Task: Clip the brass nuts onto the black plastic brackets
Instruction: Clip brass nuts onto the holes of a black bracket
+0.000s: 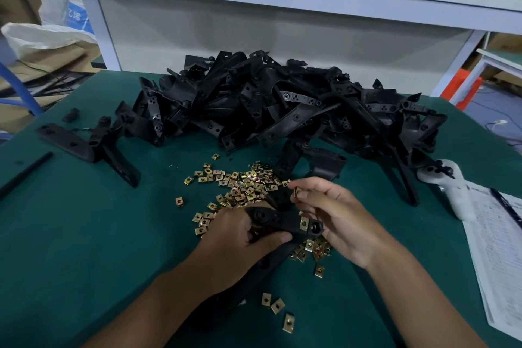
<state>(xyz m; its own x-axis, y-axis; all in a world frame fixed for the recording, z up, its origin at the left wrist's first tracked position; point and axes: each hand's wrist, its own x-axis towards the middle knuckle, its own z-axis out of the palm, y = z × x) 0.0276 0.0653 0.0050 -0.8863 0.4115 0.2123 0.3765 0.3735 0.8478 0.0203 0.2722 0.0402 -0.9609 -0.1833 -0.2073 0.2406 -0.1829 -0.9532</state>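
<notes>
Clearly we are early in the job: our left hand point(240, 237) grips one bracket point(285, 224) with fingers curled round it, and a single nut point(303, 222) already sits clipped near its end, just beside our right fingers. Our right hand point(339, 217) pinches another nut point(296, 193) between thumb and fingertips, just above the bracket. Beyond the fingers lies a heap of brackets point(282, 104), dozens, too tangled to count; loose nuts point(243, 186), well over fifty, spread around both hands.

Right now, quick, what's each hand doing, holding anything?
Left hand: grips the black bracket, which already carries one clipped nut.
Right hand: pinches a brass nut at its fingertips.
</notes>
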